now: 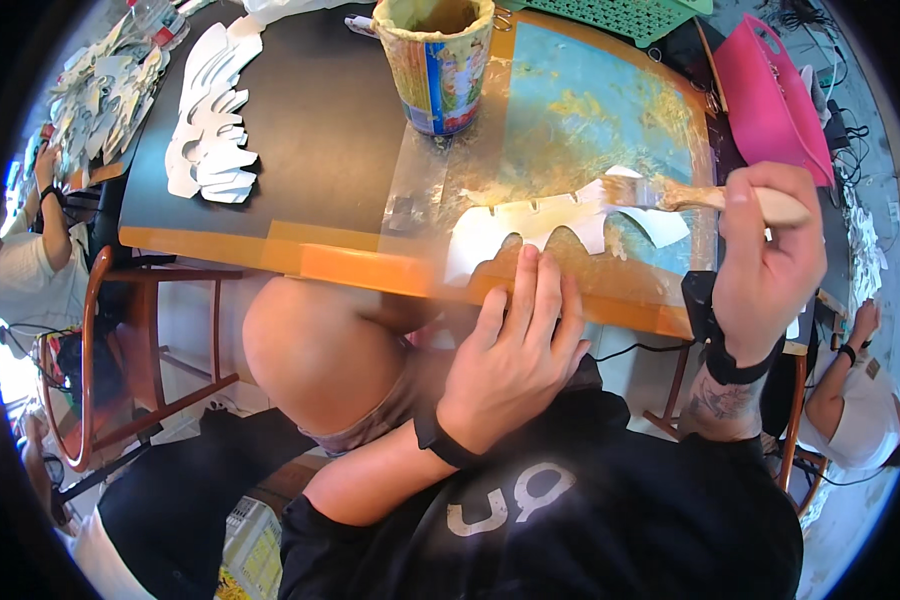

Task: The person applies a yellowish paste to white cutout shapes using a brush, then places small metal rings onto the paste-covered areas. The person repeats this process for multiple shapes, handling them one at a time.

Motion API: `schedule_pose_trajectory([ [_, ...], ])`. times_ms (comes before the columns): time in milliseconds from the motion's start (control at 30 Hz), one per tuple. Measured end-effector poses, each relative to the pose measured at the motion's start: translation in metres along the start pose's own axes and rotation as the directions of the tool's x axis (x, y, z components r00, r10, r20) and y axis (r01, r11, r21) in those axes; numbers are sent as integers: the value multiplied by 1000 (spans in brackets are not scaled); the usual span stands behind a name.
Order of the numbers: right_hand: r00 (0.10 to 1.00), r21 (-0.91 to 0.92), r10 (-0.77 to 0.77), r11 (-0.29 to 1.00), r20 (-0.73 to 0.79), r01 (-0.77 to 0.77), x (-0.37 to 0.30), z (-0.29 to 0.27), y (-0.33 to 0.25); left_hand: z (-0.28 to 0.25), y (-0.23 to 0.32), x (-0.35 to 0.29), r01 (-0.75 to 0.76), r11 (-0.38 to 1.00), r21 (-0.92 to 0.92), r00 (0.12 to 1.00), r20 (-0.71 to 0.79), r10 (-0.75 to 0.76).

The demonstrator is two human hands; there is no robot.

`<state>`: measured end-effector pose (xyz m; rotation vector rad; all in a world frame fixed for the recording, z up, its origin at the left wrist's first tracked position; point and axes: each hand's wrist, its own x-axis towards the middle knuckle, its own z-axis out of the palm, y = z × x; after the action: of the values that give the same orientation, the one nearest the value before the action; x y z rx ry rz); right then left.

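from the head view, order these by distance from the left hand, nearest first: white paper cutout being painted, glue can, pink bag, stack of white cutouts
Measured from the left hand:
1. White paper cutout, right under its fingertips.
2. Glue can, farther back on the table, slightly left.
3. Pink bag at far right and stack of white cutouts at far left: too close to call.

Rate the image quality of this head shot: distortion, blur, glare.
Head view: strong fisheye, the table edge bows and a black rim rings the frame; the left hand and right hand with the brush are fairly sharp; the near table edge smears softly; bright daylight washes out the left margin.
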<state>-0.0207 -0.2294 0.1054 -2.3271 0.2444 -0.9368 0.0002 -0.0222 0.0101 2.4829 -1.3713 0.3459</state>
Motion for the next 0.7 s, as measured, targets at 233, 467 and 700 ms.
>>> schedule_pose_trajectory([
  [233,965,-52,-112,990,238,127,3,23,4,-2,1,3,-1,1000,-4,999,35,1],
  [467,995,44,95,995,6,-95,10,-13,5,-8,0,4,12,999,-43,998,59,-10],
  [700,944,-64,-268,957,192,284,4,9,20,-12,3,7,38,998,-42,996,85,-34],
])
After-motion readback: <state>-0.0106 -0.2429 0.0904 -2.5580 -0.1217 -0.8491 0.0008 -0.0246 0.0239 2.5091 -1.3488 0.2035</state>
